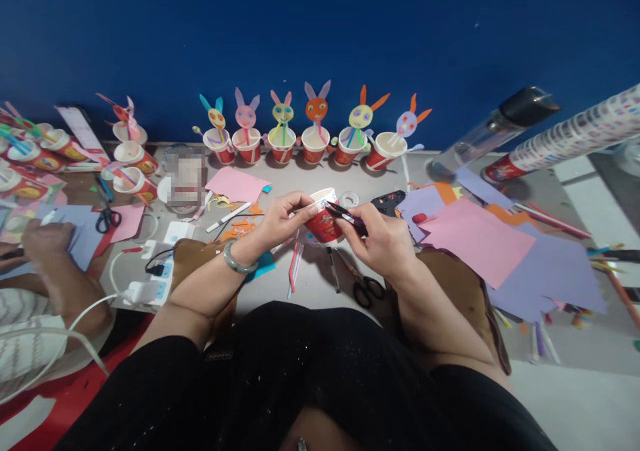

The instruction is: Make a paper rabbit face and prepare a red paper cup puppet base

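Observation:
My left hand (287, 216) is closed on the rim of a red and white paper cup (323, 226), which is tilted over the table. My right hand (377, 239) is closed around a pair of dark scissors (346, 215), its handles mostly hidden by the fingers. The scissors' tip touches the cup's side just below the rim, or lies right in front of it; I cannot tell which. Under my hands lie straws (295, 271), a pen (333, 271) and another pair of black-handled scissors (369, 291).
Several cups with paper rabbit heads (316, 146) line the blue wall. A glue gun (389, 202), tape roll (349, 199) and pink paper (483, 238) lie nearby. Tall stacked cups (565, 134) lean right. At left are a power strip (155, 281) with cables and another person's hand (47, 241).

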Demonstrator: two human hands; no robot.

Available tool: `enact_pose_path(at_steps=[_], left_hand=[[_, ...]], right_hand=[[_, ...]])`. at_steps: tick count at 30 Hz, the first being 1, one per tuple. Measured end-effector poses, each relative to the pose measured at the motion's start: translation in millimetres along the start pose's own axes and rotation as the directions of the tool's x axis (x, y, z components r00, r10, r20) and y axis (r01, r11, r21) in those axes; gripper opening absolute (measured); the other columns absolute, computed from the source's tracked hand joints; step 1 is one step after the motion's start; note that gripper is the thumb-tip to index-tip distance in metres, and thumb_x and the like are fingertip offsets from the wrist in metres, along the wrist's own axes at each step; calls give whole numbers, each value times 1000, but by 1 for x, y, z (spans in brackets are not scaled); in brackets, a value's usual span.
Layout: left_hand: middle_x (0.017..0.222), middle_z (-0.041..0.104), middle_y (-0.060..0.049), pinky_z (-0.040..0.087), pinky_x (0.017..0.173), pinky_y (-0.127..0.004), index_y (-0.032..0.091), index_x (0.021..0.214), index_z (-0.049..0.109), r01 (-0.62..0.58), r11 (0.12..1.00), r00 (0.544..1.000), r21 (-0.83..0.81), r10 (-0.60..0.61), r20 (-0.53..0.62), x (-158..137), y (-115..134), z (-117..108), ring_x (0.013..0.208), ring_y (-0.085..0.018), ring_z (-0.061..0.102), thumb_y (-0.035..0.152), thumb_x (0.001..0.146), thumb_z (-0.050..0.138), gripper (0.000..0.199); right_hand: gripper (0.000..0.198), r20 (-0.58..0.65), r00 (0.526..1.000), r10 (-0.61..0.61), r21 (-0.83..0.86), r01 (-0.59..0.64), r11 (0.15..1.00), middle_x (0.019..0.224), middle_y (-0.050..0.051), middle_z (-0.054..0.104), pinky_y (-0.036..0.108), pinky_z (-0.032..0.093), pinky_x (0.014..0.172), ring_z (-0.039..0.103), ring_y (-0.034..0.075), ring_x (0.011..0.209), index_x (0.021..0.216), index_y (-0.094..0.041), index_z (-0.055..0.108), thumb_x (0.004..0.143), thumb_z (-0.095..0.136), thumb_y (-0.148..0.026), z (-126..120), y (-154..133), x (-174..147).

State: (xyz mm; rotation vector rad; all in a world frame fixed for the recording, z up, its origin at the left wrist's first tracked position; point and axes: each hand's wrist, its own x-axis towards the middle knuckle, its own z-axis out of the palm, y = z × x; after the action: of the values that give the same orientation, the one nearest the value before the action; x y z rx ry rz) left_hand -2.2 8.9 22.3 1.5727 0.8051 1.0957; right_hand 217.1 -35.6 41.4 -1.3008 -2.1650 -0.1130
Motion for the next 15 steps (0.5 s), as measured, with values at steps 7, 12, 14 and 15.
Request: enact_pose_path(at_steps=[7, 12, 14, 15], left_hand=[[69, 62, 0, 44, 58, -22, 15, 77, 65, 117, 989, 991, -91, -110, 78, 2, 8, -5, 62, -9, 52, 58, 85, 74, 45], [66, 60, 0, 43, 55, -21, 15, 76, 65, 185, 975, 972, -122, -163, 168, 3, 16, -10, 60, -9, 54, 59, 80, 78, 47], [66, 60, 0, 44, 55, -21, 15, 76, 64, 196, 973, 968, -122, -171, 185, 3, 17, -11, 59, -9, 54, 61, 78, 78, 48], [66, 60, 0, 44, 55, -21, 15, 76, 64, 194, 974, 967, -120, -169, 191, 3, 17, -12, 59, -9, 54, 61, 78, 78, 48]], right_hand=[[25, -41, 988, -148, -26, 147, 989, 65, 1, 67, 25, 33, 51, 59, 12, 54, 90, -17, 62, 103, 51, -35, -4, 3, 3], [27, -1, 978, -210, -32, 209, 977, 64, 1, 66, 26, 32, 51, 54, 11, 51, 87, -17, 63, 103, 51, -36, -10, 6, 3], [28, 31, 978, -206, -26, 207, 978, 64, 1, 66, 26, 32, 51, 54, 12, 51, 88, -18, 63, 104, 49, -36, -11, 7, 2], [29, 47, 978, -202, -23, 203, 979, 65, 1, 66, 26, 32, 52, 54, 12, 52, 88, -18, 63, 104, 48, -37, -11, 7, 2]])
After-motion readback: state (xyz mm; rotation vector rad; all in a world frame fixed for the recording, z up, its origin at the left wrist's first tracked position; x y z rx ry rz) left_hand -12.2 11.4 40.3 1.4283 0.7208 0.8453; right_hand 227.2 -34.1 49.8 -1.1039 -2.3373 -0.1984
